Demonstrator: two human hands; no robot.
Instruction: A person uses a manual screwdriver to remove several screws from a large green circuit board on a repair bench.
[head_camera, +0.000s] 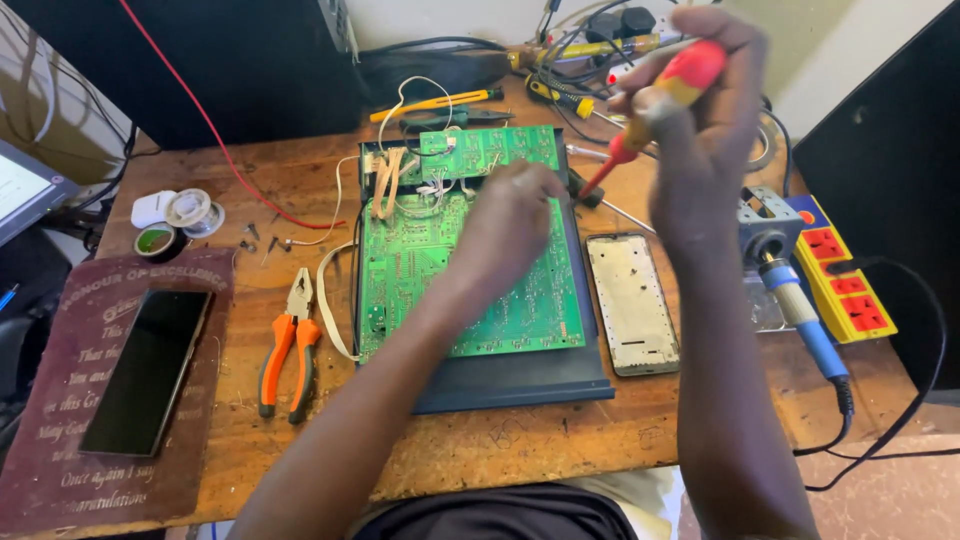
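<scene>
A large green circuit board lies in a dark flat casing at the middle of the wooden desk. My left hand rests on the board's upper right part, fingers curled down on it. My right hand is raised above the desk's back right, gripping a screwdriver with a red and yellow handle; its shaft slants down and left toward the board's top right corner. A smaller green board sits at the casing's top edge.
Orange-handled pliers lie left of the casing, a phone frame right of it. A dark phone rests on a maroon plaque. Tape rolls, loose screws, other screwdrivers, a blue soldering iron and a yellow power strip surround them.
</scene>
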